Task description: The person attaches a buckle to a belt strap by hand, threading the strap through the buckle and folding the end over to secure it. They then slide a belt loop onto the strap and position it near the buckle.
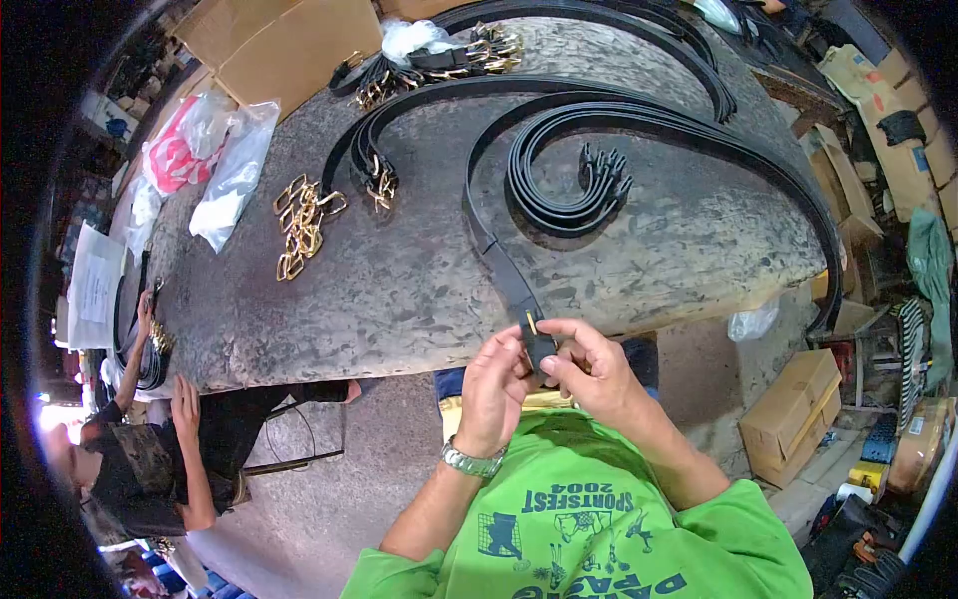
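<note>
A black leather belt [510, 280] runs from the table toward me, and both my hands pinch its end at the table's near edge. A small gold-coloured buckle prong [531, 321] stands up from the strap between my fingers. My left hand [491, 384], with a metal watch on the wrist, holds the strap from the left. From the right, my right hand [591, 367] grips the same end with thumb and forefinger. Fingers hide part of the end. Farther in lies a coiled bundle of black belts [559, 222], and gold buckles [302, 228] lie in a loose pile left of it.
Long black straps [639, 100] curve across the worn table [399, 309]. A cardboard box [289, 55], plastic bags [238, 175] and more buckled belts [439, 65] lie at the back. Another person [150, 459] works at the left edge. A carton [791, 414] stands on the floor at right.
</note>
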The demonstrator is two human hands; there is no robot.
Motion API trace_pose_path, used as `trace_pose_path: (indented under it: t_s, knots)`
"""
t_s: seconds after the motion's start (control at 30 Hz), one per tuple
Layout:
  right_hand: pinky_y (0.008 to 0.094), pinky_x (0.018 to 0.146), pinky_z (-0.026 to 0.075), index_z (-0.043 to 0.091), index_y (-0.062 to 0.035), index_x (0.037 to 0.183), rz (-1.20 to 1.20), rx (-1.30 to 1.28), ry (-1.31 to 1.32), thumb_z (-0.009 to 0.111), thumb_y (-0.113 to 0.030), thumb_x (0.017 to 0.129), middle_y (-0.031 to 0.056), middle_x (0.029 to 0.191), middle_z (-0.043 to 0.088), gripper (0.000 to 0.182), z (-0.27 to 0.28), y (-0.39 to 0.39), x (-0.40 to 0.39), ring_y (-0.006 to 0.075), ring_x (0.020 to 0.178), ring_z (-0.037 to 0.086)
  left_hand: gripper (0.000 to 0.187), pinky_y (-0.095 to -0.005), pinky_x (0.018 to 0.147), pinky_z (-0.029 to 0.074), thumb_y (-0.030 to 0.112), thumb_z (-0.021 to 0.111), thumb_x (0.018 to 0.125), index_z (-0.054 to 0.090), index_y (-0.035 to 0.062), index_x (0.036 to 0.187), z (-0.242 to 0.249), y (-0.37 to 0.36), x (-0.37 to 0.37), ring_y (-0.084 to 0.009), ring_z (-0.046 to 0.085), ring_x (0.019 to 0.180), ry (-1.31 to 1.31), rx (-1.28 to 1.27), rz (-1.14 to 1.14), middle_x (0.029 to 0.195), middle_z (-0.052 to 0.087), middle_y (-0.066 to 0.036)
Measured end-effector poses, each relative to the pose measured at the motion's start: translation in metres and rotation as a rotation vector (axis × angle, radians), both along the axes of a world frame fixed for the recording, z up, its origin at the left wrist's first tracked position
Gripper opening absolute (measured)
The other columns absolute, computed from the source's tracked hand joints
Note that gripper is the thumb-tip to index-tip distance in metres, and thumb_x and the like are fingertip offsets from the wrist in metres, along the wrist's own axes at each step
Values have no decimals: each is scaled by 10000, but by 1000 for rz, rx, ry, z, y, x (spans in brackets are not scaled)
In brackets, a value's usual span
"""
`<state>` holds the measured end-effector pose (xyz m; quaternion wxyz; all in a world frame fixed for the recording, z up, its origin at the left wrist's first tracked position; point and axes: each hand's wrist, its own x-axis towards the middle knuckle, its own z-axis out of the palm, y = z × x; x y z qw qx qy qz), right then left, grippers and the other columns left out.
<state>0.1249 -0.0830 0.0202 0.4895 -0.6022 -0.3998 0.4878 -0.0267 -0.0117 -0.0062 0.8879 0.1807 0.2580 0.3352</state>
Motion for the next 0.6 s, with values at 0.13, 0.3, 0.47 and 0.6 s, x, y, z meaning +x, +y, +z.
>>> trace_pose_path:
  t_s: [0.13, 0.3, 0.47, 0.6]
  knots:
    - [299, 606, 462, 532, -22, 1281, 31, -3, -171, 666, -110, 899, 55, 660, 597, 414, 8, -7, 2, 134, 600, 574, 296, -350, 870, 582, 115, 604, 983, 530, 25, 1255, -2, 9, -1, -166, 669, 976, 185, 47, -117, 1102, 667, -73]
    - [314, 641, 472, 599, -21, 1205, -92, 137, -464, 692, -145, 890, 127, 930, 642, 351, 5, -16, 11, 198, 809, 621, 261, -317, 850, 569, 93, 641, 955, 531, 51, 1189, 14, 15, 2, -156, 662, 970, 136, 15, -159, 1074, 670, -74]
    - [301, 700, 485, 681, 10, 1032, -62, 162, -115, 688, -154, 904, 106, 945, 617, 209, -14, -21, 21, 199, 862, 607, 262, -293, 873, 530, 70, 662, 935, 524, 59, 1157, 16, 15, 9, -148, 648, 968, 88, 12, -176, 1046, 670, -71]
    - [272, 763, 445, 643, 33, 1010, 35, 136, 20, 635, -147, 955, 73, 971, 580, 189, -22, -26, 27, 130, 886, 546, 255, -344, 904, 509, 106, 678, 912, 554, 64, 1131, 14, 18, 9, -177, 639, 1018, 152, 33, -214, 1078, 672, -76]
